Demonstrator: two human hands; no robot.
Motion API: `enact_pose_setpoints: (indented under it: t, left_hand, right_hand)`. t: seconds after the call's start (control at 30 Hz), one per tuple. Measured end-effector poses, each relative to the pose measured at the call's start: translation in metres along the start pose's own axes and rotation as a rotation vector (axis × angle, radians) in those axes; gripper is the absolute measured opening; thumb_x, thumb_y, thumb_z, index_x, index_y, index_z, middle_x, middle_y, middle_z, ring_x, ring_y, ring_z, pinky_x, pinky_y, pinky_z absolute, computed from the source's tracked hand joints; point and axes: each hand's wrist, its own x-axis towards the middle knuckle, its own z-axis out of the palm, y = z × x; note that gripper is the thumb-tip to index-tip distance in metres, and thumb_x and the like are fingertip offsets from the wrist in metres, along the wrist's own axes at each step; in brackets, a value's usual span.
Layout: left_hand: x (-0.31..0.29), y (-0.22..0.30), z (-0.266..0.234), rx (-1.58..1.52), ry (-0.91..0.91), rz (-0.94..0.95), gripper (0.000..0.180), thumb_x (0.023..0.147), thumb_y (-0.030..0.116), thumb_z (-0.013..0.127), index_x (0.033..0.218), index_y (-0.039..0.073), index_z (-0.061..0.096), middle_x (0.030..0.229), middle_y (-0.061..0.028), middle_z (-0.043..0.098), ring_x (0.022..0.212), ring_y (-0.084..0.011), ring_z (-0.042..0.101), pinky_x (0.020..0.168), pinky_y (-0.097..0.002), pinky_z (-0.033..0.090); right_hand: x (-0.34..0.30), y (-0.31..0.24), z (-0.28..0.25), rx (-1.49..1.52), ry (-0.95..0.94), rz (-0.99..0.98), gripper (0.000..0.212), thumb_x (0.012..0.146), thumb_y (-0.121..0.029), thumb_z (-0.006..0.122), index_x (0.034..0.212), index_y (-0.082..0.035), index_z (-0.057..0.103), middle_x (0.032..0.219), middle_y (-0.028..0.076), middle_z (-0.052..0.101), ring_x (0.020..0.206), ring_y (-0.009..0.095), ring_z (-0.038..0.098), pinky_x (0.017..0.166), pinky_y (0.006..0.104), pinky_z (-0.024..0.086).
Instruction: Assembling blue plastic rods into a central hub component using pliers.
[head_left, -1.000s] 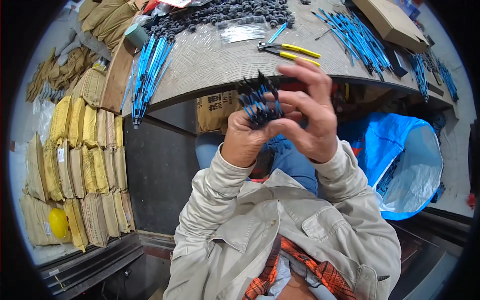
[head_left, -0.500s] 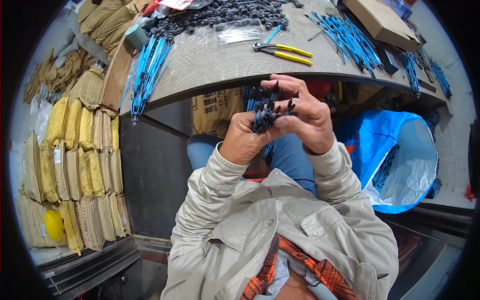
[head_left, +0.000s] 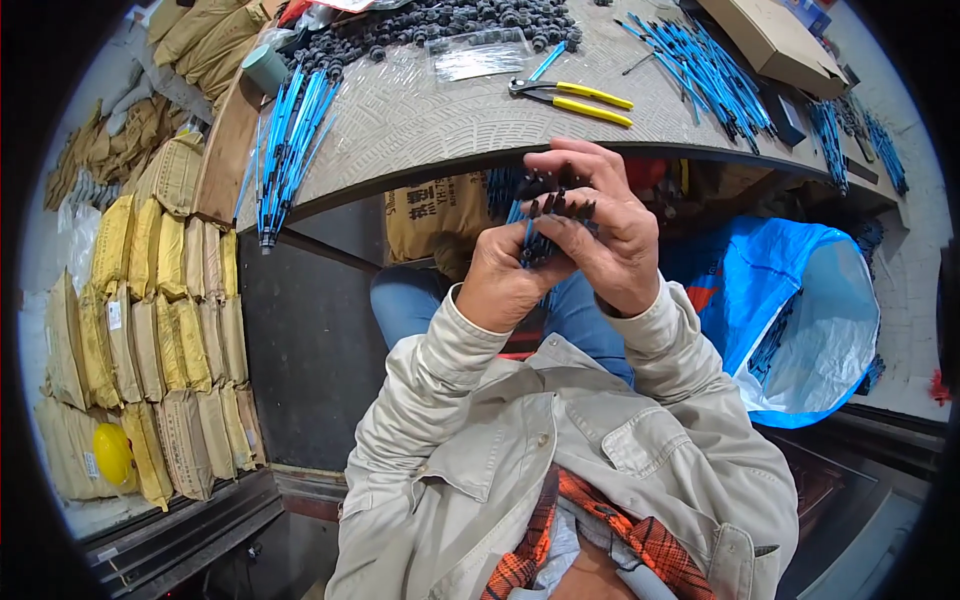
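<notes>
Toward the grey table (head_left: 420, 120) points the black-tipped blue bundle (head_left: 532, 240), lengthwise.

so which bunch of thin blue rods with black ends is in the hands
The small bunch in the left hand, right hand against it, in front of the grey patterned table; the leftmost bunch and bunches at right lie on it.
</notes>
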Motion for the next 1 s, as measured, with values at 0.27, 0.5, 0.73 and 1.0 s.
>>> enact_pose_setpoints:
  t: [0.27, 0.5, 0.73, 1.0]
  left_hand:
    - [-0.003, -0.001, -0.009, -0.002, -0.017, -0.018, 0.005, 0.074, 0.000, 0.066, 0.080, -0.001, 0.065, 0.068, -0.0012, 0.061, 0.059, -0.0064, 0.047, 0.056, -0.0186, 0.041]
    - [-0.010, 0.027, -0.005, -0.041, -0.076, -0.023, 0.008, 0.076, 0.000, 0.065, 0.085, -0.001, 0.067, 0.081, -0.0077, 0.067, 0.067, -0.0107, 0.059, 0.064, -0.0200, 0.048]
    - [-0.009, 0.074, -0.022, -0.280, -0.114, -0.156, 0.019, 0.079, 0.003, 0.065, 0.097, -0.002, 0.064, 0.089, -0.0131, 0.067, 0.077, -0.0198, 0.065, 0.070, -0.0269, 0.054]
    - [0.013, 0.091, -0.030, -0.065, -0.006, -0.146, 0.030, 0.084, 0.016, 0.057, 0.108, -0.003, 0.057, 0.099, -0.0214, 0.063, 0.085, -0.0297, 0.065, 0.078, -0.0370, 0.053]
  right_hand:
    - [0.006, 0.011, -0.002, 0.161, -0.106, -0.046, 0.019, 0.078, -0.014, 0.060, 0.092, -0.003, 0.065, 0.121, 0.017, 0.051, 0.123, 0.031, 0.035, 0.102, 0.0440, 0.026]
    - [0.010, 0.049, 0.011, 0.778, 0.022, 0.141, 0.031, 0.087, -0.026, 0.052, 0.105, -0.003, 0.061, 0.120, 0.012, 0.051, 0.116, 0.026, 0.041, 0.099, 0.0377, 0.029]
    - [-0.068, 0.087, 0.038, 1.218, -0.503, 0.560, 0.089, 0.081, -0.073, 0.020, 0.128, -0.002, 0.044, 0.125, 0.016, 0.048, 0.112, 0.024, 0.046, 0.096, 0.0341, 0.033]
    - [-0.117, 0.094, 0.072, 1.271, -0.525, 0.602, 0.098, 0.075, -0.078, 0.014, 0.133, -0.002, 0.037, 0.132, 0.017, 0.042, 0.116, 0.027, 0.044, 0.097, 0.0350, 0.033]
